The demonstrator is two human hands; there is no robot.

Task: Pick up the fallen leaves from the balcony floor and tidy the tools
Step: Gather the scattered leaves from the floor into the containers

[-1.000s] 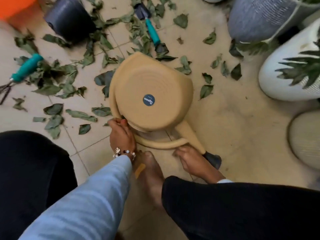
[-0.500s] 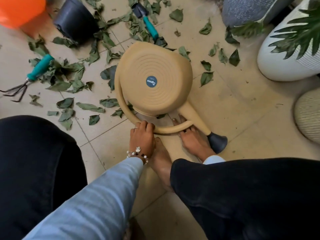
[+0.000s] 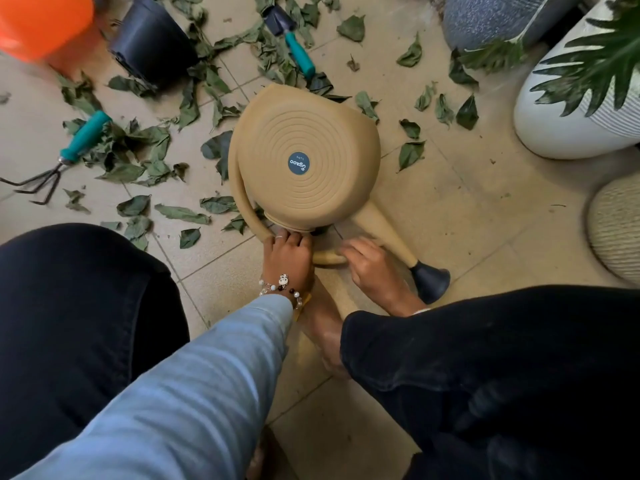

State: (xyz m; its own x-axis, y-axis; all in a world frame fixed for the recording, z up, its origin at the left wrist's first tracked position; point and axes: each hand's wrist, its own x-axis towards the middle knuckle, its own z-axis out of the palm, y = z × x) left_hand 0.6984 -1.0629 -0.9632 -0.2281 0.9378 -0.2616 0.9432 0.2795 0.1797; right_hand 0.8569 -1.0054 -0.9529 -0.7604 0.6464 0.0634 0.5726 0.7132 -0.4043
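Lying on its side among the fallen leaves (image 3: 183,213), base and round blue label facing up: tan watering can (image 3: 304,161), spout running off toward the dark rose (image 3: 431,282). Since a second ago, both hands shifted along the looping handle under the body; likely readying to right it, leaves untouched so far. Left hand (image 3: 287,258) curled round the handle just below the can; right hand (image 3: 372,268) resting fingers on the same loop, grip unclear. Beyond the can, teal trowel (image 3: 294,46); off to its left, teal hand rake (image 3: 59,157).
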